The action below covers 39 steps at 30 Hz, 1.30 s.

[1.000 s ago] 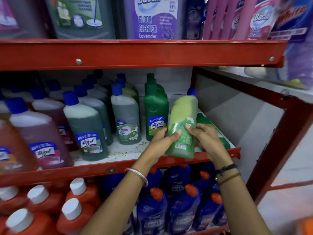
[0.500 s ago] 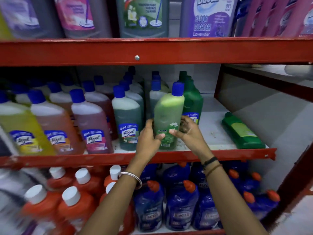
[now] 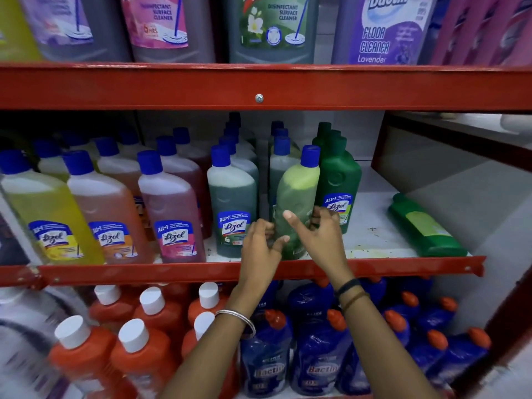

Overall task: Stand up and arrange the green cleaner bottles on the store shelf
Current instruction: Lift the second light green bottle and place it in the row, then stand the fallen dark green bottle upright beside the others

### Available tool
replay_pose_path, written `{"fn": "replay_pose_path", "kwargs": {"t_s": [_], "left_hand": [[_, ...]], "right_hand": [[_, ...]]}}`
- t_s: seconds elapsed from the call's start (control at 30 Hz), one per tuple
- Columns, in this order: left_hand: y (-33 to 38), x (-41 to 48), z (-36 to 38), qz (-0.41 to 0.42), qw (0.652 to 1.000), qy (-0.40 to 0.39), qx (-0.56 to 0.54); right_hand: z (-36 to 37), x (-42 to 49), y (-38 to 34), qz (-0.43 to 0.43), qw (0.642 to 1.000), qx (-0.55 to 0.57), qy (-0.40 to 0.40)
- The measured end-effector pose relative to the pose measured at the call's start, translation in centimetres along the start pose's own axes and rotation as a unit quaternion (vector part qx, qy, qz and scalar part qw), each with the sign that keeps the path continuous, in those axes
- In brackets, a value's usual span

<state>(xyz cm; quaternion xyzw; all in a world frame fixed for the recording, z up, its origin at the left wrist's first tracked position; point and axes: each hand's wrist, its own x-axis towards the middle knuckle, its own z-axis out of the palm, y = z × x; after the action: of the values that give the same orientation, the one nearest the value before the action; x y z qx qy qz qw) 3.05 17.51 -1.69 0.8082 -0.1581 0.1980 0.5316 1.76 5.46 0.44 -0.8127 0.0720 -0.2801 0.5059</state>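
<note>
Head view: both hands, left and right, loosely cup the light green bottle; best square it upright beside the dark green bottle.

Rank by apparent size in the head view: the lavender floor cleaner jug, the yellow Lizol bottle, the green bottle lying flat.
1. Lavender floor cleaner jug, though cropped at the top.
2. Yellow Lizol bottle.
3. Green bottle lying flat.
The yellow bottle sits nearer the camera, so its lead over the flat one is uncertain.

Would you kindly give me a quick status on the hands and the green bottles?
Both hands, left and right, loosely around the light green bottle, upright at shelf front; grip unclear. One green bottle lying flat, far right. Nothing in the way.
</note>
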Motion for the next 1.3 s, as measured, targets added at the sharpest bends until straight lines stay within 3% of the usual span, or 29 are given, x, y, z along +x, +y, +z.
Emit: {"fn": "replay_pose_path", "kwargs": {"t_s": [0.23, 0.37, 0.5, 0.67, 0.87, 1.2, 1.3], "left_hand": [[-0.4, -1.2, -0.1, 0.078, 0.997, 0.000, 0.017], [-0.4, -0.8, -0.3, 0.014, 0.999, -0.043, 0.005], [-0.2, 0.2, -0.2, -0.003, 0.996, -0.088, 0.008], [-0.2, 0.7, 0.2, -0.031, 0.995, -0.095, 0.018], [0.2, 0.3, 0.9, -0.004, 0.996, -0.027, 0.083], [0.7, -0.5, 2.0, -0.004, 0.993, 0.020, 0.116], [2.2, -1.3, 2.7, 0.101, 0.985, 0.126, 0.066]], "right_hand": [[0.7, 0.5, -1.1, -0.003, 0.999, -0.042, 0.018], [0.0, 0.9, -0.2, 0.006, 1.000, 0.019, -0.021], [-1.4, 1.1, 0.2, 0.008, 0.985, 0.148, -0.093], [-2.5, 1.7, 0.6, -0.013, 0.980, 0.132, -0.146], [-2.6, 2.6, 0.1, -0.023, 0.982, 0.102, -0.159], [-2.8, 2.5, 1.3, -0.049, 0.993, 0.055, -0.092], [-4.0, 2.3, 1.8, -0.069, 0.995, 0.031, -0.067]]}}
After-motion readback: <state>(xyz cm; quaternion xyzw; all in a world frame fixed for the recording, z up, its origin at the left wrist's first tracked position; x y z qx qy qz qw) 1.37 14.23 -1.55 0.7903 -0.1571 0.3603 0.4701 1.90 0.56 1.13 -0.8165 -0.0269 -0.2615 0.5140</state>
